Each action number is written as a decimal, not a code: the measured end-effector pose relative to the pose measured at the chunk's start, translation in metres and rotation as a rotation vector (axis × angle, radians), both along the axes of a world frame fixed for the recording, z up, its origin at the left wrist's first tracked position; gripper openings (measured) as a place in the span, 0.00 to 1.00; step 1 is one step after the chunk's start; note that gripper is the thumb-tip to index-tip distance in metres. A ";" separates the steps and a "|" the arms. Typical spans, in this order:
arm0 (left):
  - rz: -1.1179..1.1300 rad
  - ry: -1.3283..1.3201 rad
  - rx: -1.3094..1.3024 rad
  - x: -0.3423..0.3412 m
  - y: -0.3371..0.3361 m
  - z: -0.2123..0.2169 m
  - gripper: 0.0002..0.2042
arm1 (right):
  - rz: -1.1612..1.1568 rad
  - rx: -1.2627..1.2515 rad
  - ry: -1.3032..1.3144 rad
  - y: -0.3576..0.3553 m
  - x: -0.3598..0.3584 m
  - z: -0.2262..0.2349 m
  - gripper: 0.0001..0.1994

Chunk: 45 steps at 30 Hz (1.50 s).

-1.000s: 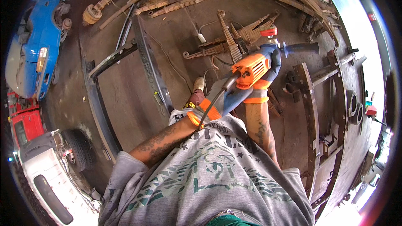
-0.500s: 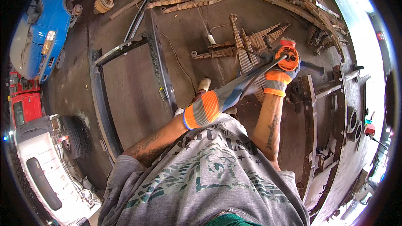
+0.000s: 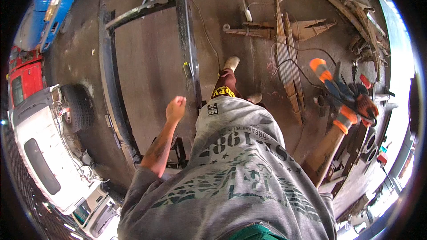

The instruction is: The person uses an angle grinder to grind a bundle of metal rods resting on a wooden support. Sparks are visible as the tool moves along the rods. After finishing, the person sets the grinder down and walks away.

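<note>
My bare left hand (image 3: 176, 109) is a loose fist in front of my belly at the left, with nothing seen in it. My right hand (image 3: 352, 114), in a dark glove with an orange and grey cuff, is out to the right. It grips a corded power tool (image 3: 367, 106) with an orange and black body; blur and the hand hide its exact kind. A loose work glove (image 3: 329, 78) with an orange cuff sticks out from the same grip, cuff upward. The tool's dark cable (image 3: 309, 80) loops left over a stack of leaf springs (image 3: 289, 71).
A dark steel frame (image 3: 187, 40) lies at the left. White (image 3: 42, 164), red (image 3: 30, 82) and blue (image 3: 46, 9) vehicle cabs line the far left, near a tyre (image 3: 76, 106). More leaf springs (image 3: 331, 2) lie at the back right. A cable (image 3: 207, 35) crosses the floor.
My left hand has come out of its glove and moved left, closed. My right hand has swung right with the power tool and the loose glove. My view has shifted too.
</note>
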<state>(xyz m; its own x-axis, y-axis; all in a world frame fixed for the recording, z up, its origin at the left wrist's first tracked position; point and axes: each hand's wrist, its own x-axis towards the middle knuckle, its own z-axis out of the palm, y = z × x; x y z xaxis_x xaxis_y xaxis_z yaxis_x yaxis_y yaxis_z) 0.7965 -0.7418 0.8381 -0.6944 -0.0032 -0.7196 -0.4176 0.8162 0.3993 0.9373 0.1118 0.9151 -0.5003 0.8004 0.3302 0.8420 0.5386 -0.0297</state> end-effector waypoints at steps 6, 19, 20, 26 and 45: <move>0.266 0.146 -0.517 -0.073 0.017 -0.107 0.40 | 0.324 0.469 -1.013 -0.003 0.094 0.001 0.29; -0.281 -0.194 -0.502 -0.171 0.012 -0.161 0.29 | -0.189 -0.148 -0.663 -0.179 0.381 0.063 0.38; -0.316 -0.219 -0.516 -0.181 0.021 -0.142 0.28 | -0.246 -0.221 -0.649 -0.203 0.391 0.054 0.38; -0.679 -0.085 -0.454 -0.198 0.023 -0.091 0.18 | -0.243 -0.341 -0.180 -0.266 0.447 0.019 0.32; -1.392 -0.321 0.197 -0.074 0.473 -0.089 0.15 | -0.570 -0.088 2.393 -0.477 0.369 0.099 0.24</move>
<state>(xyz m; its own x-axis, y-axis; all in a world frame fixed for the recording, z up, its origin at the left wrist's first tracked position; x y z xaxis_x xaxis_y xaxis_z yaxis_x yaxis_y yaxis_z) 0.7227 -0.2690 0.7492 0.1384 0.6452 -0.7514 0.5654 0.5714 0.5948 1.3061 -0.3656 1.0138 0.6617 0.7014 -0.2650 -0.6264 0.3230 -0.7094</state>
